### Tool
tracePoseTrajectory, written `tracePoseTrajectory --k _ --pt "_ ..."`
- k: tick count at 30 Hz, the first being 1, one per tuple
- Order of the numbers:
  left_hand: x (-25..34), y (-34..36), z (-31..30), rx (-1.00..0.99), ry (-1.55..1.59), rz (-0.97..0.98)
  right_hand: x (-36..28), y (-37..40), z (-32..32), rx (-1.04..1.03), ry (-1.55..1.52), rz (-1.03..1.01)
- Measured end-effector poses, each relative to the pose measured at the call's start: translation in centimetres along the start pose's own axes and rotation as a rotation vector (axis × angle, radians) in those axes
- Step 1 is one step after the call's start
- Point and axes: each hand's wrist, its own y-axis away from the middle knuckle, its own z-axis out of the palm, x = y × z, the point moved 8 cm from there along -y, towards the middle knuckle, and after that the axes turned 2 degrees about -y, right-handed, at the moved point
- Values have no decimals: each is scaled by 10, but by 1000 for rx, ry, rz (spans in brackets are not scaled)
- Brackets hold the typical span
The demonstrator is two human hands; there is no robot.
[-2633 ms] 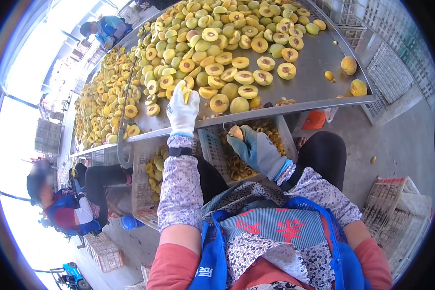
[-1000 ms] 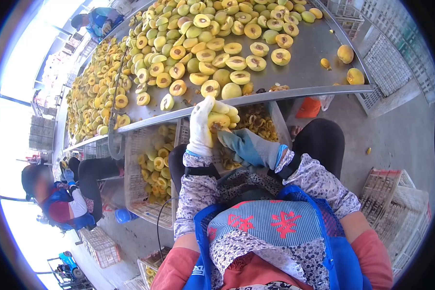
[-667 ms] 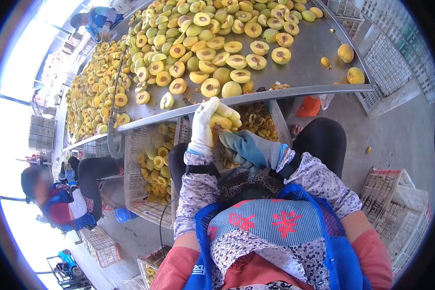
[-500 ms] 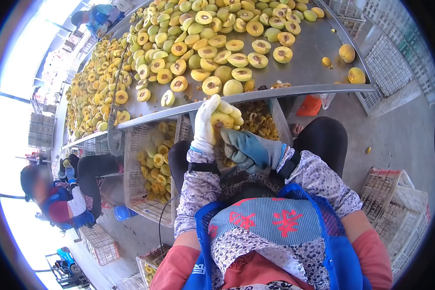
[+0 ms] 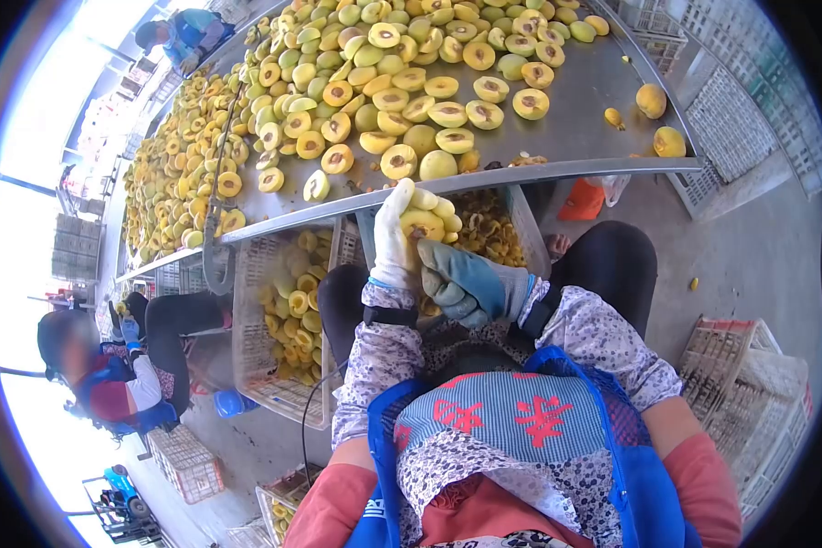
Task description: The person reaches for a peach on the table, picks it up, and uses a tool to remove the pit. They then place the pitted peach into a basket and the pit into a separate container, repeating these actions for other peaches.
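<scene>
My left hand [image 5: 391, 237], in a white glove, is closed around a halved yellow peach [image 5: 422, 225], its cut face with the brown pit area turned up. Just below and to the right, my right hand [image 5: 466, 285] is curled into a fist in a blue-grey glove, its thumb side close against the peach. Whatever that fist may hold is hidden by the fingers. Both hands are over my lap, in front of the metal table edge [image 5: 557, 171]. Many peach halves [image 5: 398, 162] lie on the table beyond them.
Beneath the table stand a crate [image 5: 251, 365] of peach halves and another crate [image 5: 527, 228] with yellow pieces. Stacked crates [image 5: 731, 365] are on the floor at right. A co-worker [image 5: 110, 374] sits at left; another person [image 5: 187, 41] is at the far table end.
My left hand and the peach have shifted very slightly, and my right fist stays close to the fruit. At left, the co-worker's hands have moved a little.
</scene>
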Motion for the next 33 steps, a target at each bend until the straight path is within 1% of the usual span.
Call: tracePoseTrajectory --k 1,2,4,5,6,7,8,10,11,12,14,15,16,17,18,19,20,21,22,23,24,25,26,28,30,32,33 --pt "0 -1 0 -6 52 13 2 -4 8 -162 -173 -41" --pt "0 -2 0 -11 103 26 -1 -1 14 -162 -172 -41" --pt "-2 -4 -3 16 65 8 -9 7 12 42 -31 -35" --pt "-3 -5 -2 7 -40 -18 -13 11 14 41 -29 -35" --pt "-5 -4 -3 3 -142 -46 -13 16 11 98 28 0" --pt "-8 -1 -2 12 -79 -56 -11 19 7 152 86 36" --pt "-11 -2 -1 15 -82 -50 -9 19 7 146 91 34" --pt "-12 -8 -9 42 300 -23 -28 17 14 109 319 -267" --pt "-5 -11 -10 -19 421 9 -41 16 15 167 728 -565" --pt "0 -5 -17 82 507 -8 -26 -1 9 158 730 -565" --pt "14 -2 -37 156 436 56 -8 -18 -20 384 546 -600" --pt "33 2 -41 82 442 141 -13 -5 -23 465 629 -497" --pt "42 13 -56 183 443 145 -12 -4 -31 467 628 -500" --pt "62 26 -77 284 292 254 -11 -3 -46 639 889 -445" --pt "85 37 -97 424 217 343 -19 -1 -59 820 1152 -387" --pt "105 53 -119 572 151 384 -28 10 -56 844 1097 -343" --pt "127 59 -158 546 -231 555 -30 13 -55 843 1098 -344" --pt "142 64 -212 791 -494 561 -36 18 -52 869 1070 -423" --pt "161 81 -222 1090 -1049 564 -40 22 -51 894 1037 -499" --pt "170 83 -201 1103 -1115 556 -39 19 -50 897 1030 -502" --pt "178 85 -169 1116 -1177 547 -41 13 -47 868 1005 -549" --pt "175 67 -133 958 -1235 556 -43 10 -43 836 985 -591" --pt "166 44 -100 800 -1284 563 -45 10 -41 837 992 -588" --pt "134 -10 -57 538 -1270 461 -48 10 -40 825 978 -561" --pt "112 -39 -15 441 -1517 426 -50 12 -44 841 972 -577" --pt "86 -68 -14 470 -1630 314 -50 14 -49 857 964 -589" --pt "81 -78 -15 414 -1579 309 -51 14 -53 862 953 -599"
